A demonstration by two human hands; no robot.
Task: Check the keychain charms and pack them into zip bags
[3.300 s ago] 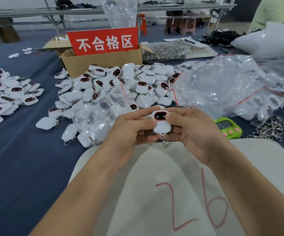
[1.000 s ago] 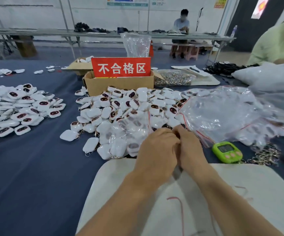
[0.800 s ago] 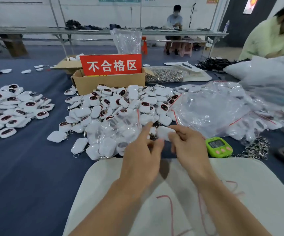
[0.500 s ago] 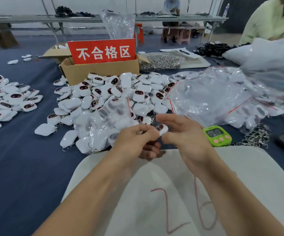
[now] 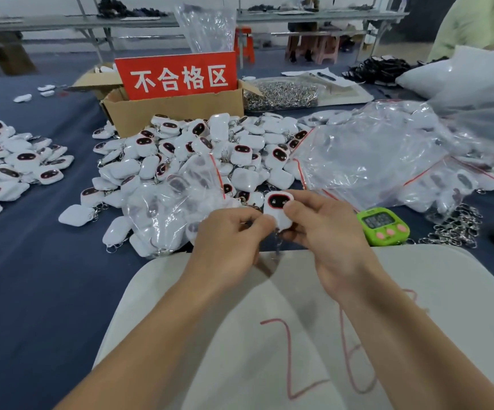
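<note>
- While both hands work just above the white padded board (image 5: 240,335) marked with a red "26", the left hand (image 5: 228,235) pinches the lower left corner of a white rounded plastic keychain charm with a dark, red-rimmed face (image 5: 278,207). The right hand (image 5: 325,232) grips its right side, thumb on the front.
- The charm is held in the air between the hands, face towards the camera. Its small metal clasp (image 5: 277,247) dangles over the board's far edge.
- Change noted: half a second ago this charm sat between the fingertips with its face barely showing; it is now turned face-up. A second ago both hands were down at the pile.
- Judgement: a fresh piece has been drawn and its face check is under way; it is not yet bagged.
- Just beyond the left hand lies a clear red-zipped plastic bag (image 5: 174,202), partly filled with charms and probably where this one goes.
- Right of the hands sits a green digital timer with pink buttons (image 5: 383,224).
- Further back lie the loose heap of white charms (image 5: 210,143) and a mound of clear zip bags (image 5: 373,155). Behind the heap is a brown cardboard box (image 5: 174,110) bearing a red sign with white characters (image 5: 177,75), presumably for rejects.
</note>
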